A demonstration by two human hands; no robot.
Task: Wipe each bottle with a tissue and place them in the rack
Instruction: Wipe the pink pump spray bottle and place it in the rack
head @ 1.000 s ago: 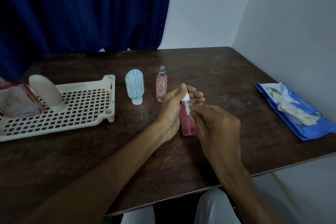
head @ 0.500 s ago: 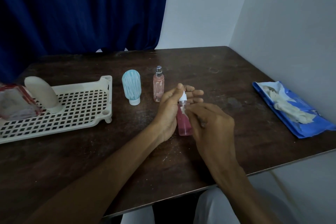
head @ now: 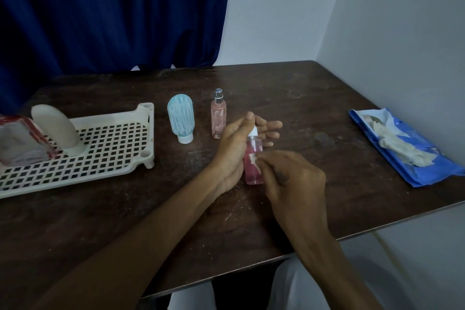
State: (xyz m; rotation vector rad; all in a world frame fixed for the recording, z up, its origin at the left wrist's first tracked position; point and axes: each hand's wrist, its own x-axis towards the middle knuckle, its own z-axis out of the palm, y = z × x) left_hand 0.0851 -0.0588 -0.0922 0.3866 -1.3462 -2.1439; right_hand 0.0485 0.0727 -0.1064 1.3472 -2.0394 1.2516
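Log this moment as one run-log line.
step: wiping | left hand: holds pink bottle | right hand: rubs tissue on it | rack: two items | waiting: two bottles

Plain room corner: worn table (head: 289,88), curtain (head: 100,12)

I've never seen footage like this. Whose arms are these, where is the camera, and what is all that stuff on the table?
There is no machine here: a person wears a camera on the head, so you look down at their own two arms. The left hand holds a small pink bottle upright, and the right hand rubs a scrap of tissue against it. On the dark table stand two more bottles waiting: a pale blue one resting on its cap and a slim pink spray bottle. To the left is a white plastic rack, already holding a cream bottle and a clear container with red trim. On the right lies a blue tissue pack.
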